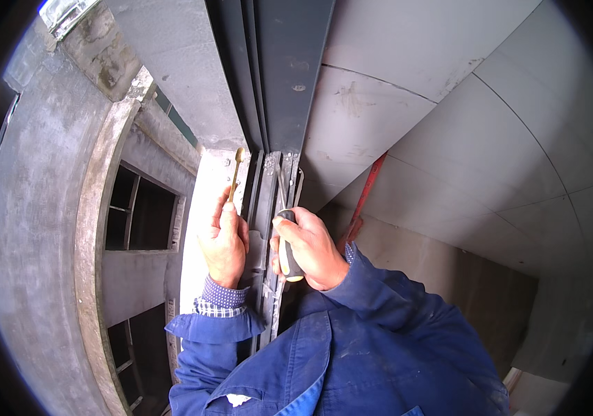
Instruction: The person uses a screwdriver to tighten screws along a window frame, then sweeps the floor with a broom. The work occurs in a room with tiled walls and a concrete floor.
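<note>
A thin brass-coloured tool [237, 166] with a flattened, rounded top points upward from my left hand [222, 246], its lower end between my fingers, above a white ledge [192, 270]. My right hand [310, 246] grips a screwdriver [289, 260] by its black and yellow handle; its steel shaft reaches up into a metal track [266, 187] strewn with small pale debris. The track runs between my hands, below a dark grey metal frame [282, 69]. Whether the screwdriver's tip touches the track I cannot tell.
On the left are a grey concrete wall [40, 194] and window openings with bars [137, 208]. Large pale panels [476, 152] fill the upper right. A red bar [369, 184] slants behind my right hand, and a darker wall [483, 312] lies at the lower right.
</note>
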Motion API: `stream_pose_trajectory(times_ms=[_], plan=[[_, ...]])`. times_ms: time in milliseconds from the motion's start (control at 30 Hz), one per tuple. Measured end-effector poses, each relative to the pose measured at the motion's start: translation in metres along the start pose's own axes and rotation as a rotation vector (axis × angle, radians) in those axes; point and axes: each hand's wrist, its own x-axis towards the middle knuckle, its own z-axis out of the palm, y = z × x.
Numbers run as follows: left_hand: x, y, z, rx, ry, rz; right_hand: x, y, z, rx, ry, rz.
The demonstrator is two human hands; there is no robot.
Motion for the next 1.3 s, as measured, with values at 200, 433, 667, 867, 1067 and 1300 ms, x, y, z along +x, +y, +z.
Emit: stream_pose_trajectory(times_ms=[200, 433, 667, 867, 1067, 1300], plan=[[-0.001, 0.004, -0.002, -0.011, -0.025, -0.031, -0.017, 0.005, 0.002, 0.101, 0.027, 0.044], [-0.001, 0.004, -0.003, -0.01, -0.027, -0.032, 0.02, 0.003, 0.01, 0.196, 0.12, 0.002], [0.0, 0.003, -0.001, -0.005, -0.005, -0.022, 0.011, 0.003, 0.007, 0.125, 0.07, 0.039], [-0.001, 0.002, 0.0, -0.001, 0.016, -0.009, -0.006, 0.008, 0.013, 0.223, 0.037, 0.097], [-0.001, 0.006, -0.003, -0.025, -0.039, -0.054, 0.021, 0.005, 0.006, 0.213, 0.048, 0.031], [-0.001, 0.004, 0.001, -0.014, 0.0, -0.008, 0.024, -0.002, 0.006, 0.065, 0.059, -0.012]])
